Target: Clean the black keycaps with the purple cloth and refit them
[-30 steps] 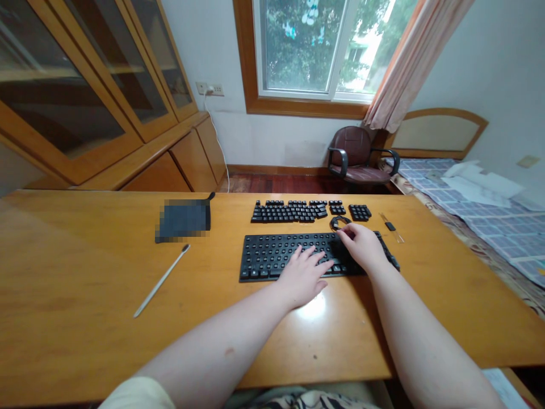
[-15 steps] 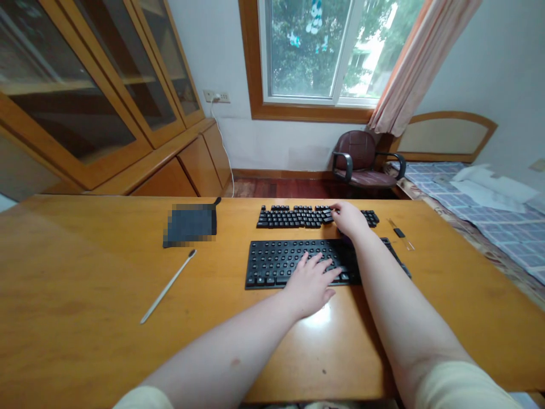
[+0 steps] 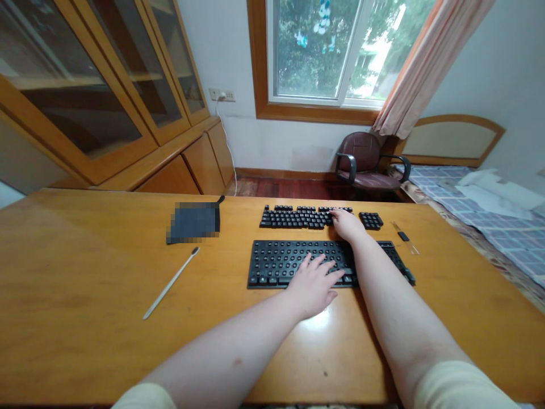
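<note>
Head view: right hand [image 3: 348,226] had bent fingers at black, blocky plastic keycaps [image 3: 293,218], grip unclear; left hand [image 3: 313,287] lay spread over the nearer black rectangular keyboard [image 3: 268,261]. The keycaps seemed light, stiff, best pinched by their sides.

Short, pale yellow sleeves are worn, and both are seen by the near edge of the desk [image 3: 85,255]. The left sleeve [image 3: 147,396] is ended in a soft, round hem. The right sleeve [image 3: 451,386] is made of the same plain cloth. One small spot [image 3: 237,362] is seen on the bare left forearm [image 3: 221,341].
</note>
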Tool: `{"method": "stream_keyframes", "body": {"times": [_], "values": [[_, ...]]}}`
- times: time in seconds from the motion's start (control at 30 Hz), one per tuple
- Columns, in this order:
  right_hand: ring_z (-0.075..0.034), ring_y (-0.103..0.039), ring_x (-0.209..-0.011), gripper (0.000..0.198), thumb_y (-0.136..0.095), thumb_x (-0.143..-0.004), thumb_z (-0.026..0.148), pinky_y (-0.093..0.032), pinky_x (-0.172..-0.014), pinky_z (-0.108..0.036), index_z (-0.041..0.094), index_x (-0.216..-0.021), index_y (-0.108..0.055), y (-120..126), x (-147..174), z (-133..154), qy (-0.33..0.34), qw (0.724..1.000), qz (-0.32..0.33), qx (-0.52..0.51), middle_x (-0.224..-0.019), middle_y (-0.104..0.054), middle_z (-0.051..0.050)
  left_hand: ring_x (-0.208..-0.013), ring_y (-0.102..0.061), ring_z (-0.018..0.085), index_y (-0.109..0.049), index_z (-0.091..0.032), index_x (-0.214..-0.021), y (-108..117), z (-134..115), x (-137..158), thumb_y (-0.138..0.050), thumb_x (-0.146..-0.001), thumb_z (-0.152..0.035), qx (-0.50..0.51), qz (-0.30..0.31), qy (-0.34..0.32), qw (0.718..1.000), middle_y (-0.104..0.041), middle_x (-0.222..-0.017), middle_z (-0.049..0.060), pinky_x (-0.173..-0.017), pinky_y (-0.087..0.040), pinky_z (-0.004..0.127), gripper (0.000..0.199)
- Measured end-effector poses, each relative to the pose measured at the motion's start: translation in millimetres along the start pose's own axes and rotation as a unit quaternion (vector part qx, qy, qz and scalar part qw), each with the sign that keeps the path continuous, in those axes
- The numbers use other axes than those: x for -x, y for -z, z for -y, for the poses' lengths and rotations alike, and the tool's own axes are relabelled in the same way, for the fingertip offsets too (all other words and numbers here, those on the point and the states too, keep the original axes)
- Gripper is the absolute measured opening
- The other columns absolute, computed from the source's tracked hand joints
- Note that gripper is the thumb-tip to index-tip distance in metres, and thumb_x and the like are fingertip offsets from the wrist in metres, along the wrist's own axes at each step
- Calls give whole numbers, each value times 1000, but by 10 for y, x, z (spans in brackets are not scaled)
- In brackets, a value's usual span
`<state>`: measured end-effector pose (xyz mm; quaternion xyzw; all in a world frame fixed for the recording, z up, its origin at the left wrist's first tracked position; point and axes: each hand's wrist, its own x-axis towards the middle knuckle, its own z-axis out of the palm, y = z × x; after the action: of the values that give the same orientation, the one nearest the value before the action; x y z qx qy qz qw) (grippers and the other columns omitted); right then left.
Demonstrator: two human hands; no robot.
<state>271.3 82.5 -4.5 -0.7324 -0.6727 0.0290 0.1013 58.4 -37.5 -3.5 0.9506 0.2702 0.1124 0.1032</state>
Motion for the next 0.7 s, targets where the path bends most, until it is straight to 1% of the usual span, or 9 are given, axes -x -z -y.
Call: {"method": "stream_keyframes", "body": {"times": [0.2,0.5,0.7], "values": [[-20,-50,-113,38,-36,-85,20,-35,-97,-30,16,-116,-58,28,32,48,6,1000,1,2,-125,-54,-8,-128,-29,26,-37,-29,-129,3,-4,-1,-44,-84,-41,-5,-2,-1,1000,-41,-136,3,-106,-18,53,47],[-22,-52,-108,36,-37,-86,23,-36,-95,-30,19,-112,-61,12,36,52,-18,1000,-14,1,-122,-55,-8,-128,-30,26,-38,-30,-128,-10,-5,-4,-44,-84,-40,4,-11,-1,1000,-42,-135,3,-106,-18,52,46],[-22,-54,-105,35,-36,-86,22,-37,-94,-29,19,-109,-62,-11,36,27,-17,999,-28,-5,-118,-56,-9,-128,-29,26,-37,-30,-129,-8,-4,-3,-45,-83,-40,3,-5,1,1000,-41,-136,3,-106,-18,52,48]]}}
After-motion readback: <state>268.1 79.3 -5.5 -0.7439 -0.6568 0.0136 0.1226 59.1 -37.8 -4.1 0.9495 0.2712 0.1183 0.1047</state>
